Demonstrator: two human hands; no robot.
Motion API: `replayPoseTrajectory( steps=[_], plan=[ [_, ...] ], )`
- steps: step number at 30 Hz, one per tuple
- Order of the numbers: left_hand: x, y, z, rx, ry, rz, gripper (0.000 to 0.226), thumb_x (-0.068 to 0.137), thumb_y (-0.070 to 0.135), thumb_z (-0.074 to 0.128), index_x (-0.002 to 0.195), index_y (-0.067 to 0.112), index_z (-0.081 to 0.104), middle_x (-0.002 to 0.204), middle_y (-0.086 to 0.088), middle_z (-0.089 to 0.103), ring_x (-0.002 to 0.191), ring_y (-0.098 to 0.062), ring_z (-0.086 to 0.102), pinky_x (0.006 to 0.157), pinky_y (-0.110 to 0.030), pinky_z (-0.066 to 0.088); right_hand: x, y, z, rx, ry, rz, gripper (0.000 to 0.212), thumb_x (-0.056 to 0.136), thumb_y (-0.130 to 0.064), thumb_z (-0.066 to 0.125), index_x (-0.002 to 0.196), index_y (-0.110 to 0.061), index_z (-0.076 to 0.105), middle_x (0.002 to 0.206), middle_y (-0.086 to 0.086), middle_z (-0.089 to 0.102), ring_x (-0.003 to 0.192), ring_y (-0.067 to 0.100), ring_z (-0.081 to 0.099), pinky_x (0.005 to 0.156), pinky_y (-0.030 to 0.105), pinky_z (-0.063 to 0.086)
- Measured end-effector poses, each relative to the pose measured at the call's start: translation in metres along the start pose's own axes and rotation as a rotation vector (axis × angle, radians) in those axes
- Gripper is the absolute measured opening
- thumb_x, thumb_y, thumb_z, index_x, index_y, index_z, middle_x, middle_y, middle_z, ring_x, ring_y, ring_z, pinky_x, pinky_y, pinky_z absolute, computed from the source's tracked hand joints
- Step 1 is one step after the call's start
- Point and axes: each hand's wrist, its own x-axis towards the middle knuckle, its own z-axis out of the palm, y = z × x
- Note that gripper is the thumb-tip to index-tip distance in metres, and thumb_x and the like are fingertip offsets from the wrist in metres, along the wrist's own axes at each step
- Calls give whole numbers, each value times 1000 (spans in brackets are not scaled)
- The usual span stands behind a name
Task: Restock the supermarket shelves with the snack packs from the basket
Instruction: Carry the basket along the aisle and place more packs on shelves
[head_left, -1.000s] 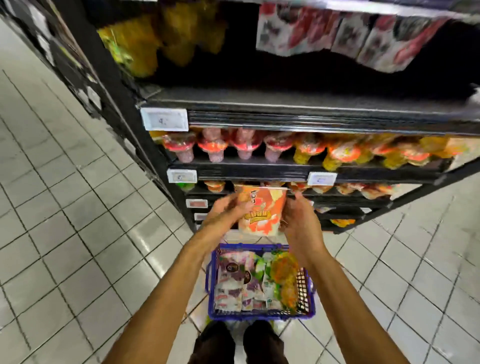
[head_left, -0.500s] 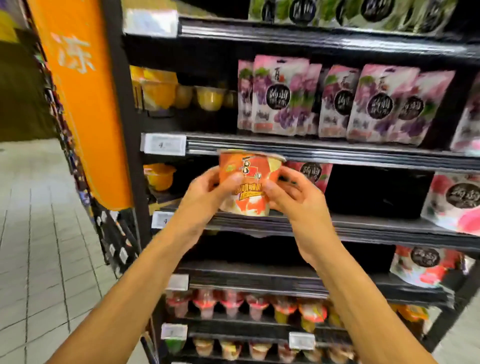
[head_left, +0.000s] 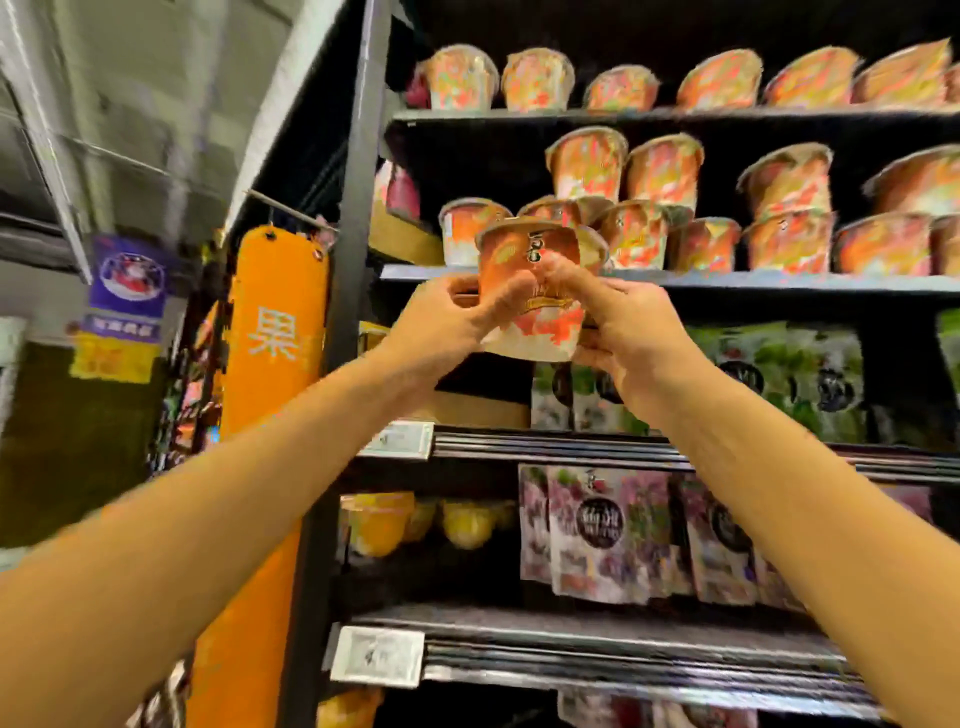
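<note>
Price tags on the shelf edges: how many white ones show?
2: one tag on the shelf edge under the green pouches, another on the shelf edge under the purple pouches. More may be hidden or out of view.

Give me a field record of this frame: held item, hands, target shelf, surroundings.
held item: snack cup, orange, upright, in front of the shelf edge
left hand: grips the cup's left side
right hand: grips the cup's right side
shelf: carries matching cups, some stacked
lower down: purple pouches
left of rack: orange banner
basket: not in view
</note>
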Motion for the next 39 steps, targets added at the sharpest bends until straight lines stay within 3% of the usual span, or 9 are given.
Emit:
replayPoseTrajectory(
  steps=[3, 6, 10, 13, 16, 19, 28, 33, 39],
  plan=[
    [45, -8, -29, 205, 132, -11, 41, 96, 53, 46, 94, 16, 64, 87, 10, 70, 85, -7, 64, 75, -24, 47, 50, -21, 15, 26, 68, -26, 28, 79, -37, 77, 94, -13, 71, 89, 7, 77, 75, 16, 75, 62, 26, 58],
    [72, -34, -68, 767, 344, -13, 44, 91, 46, 58, 120, 12, 62, 118, -7, 64, 114, -26, 55, 95, -40, 47, 98, -39, 27, 2, 172, -104, 24, 76, -33, 79, 82, -16, 63, 79, 2, 75, 63, 13, 73, 58, 26, 55],
    [89, -67, -97, 1180, 224, 161, 50, 87, 37, 65, 132, 19, 55, 131, -10, 55, 124, -31, 43, 100, -45, 41, 156, -55, 42, -28, 257, -144, 34, 71, -32, 82, 81, -18, 52, 79, 3, 73, 65, 18, 74, 69, 41, 62],
    [103, -86, -96, 1144, 235, 327, 45, 89, 34, 65, 130, 20, 54, 128, -5, 53, 122, -26, 43, 99, -40, 37, 186, -60, 55, -90, 329, -144, 47, 66, -42, 81, 92, -11, 57, 87, 4, 69, 82, 24, 72, 82, 43, 59],
    [118, -97, -93, 1079, 264, 448, 38, 91, 33, 64, 125, 17, 58, 122, -2, 58, 115, -21, 50, 95, -36, 42, 205, -61, 66, -224, 409, -180, 64, 67, -54, 77, 108, -10, 54, 81, -1, 53, 77, 17, 60, 78, 35, 52],
    [125, -107, -95, 1007, 274, 506, 32, 91, 35, 63, 117, 18, 60, 112, 1, 62, 103, -16, 56, 84, -30, 49, 221, -62, 73, -306, 365, -186, 75, 68, -55, 77, 123, -9, 55, 104, 4, 66, 91, 20, 65, 87, 37, 55],
    [128, -117, -91, 1028, 394, 597, 32, 89, 43, 58, 109, 18, 61, 101, 1, 62, 91, -13, 55, 70, -25, 47, 247, -49, 83, -539, 354, -162, 68, 84, -51, 65, 132, -5, 50, 127, 11, 58, 110, 27, 60, 94, 39, 51],
    [127, -117, -91, 998, 398, 592, 34, 88, 42, 61, 111, 17, 63, 103, 0, 63, 92, -15, 57, 71, -24, 46, 256, -51, 84, -703, 294, -142, 64, 93, -47, 52, 138, -2, 43, 136, 13, 51, 119, 32, 54, 85, 40, 43],
    [126, -116, -91, 988, 384, 576, 35, 89, 41, 61, 113, 16, 63, 104, -1, 63, 93, -15, 56, 71, -24, 45, 267, -50, 82, -984, 341, -177, 48, 97, -43, 53, 123, -2, 55, 120, 11, 61, 98, 23, 58, 75, 31, 44]
  ],
)
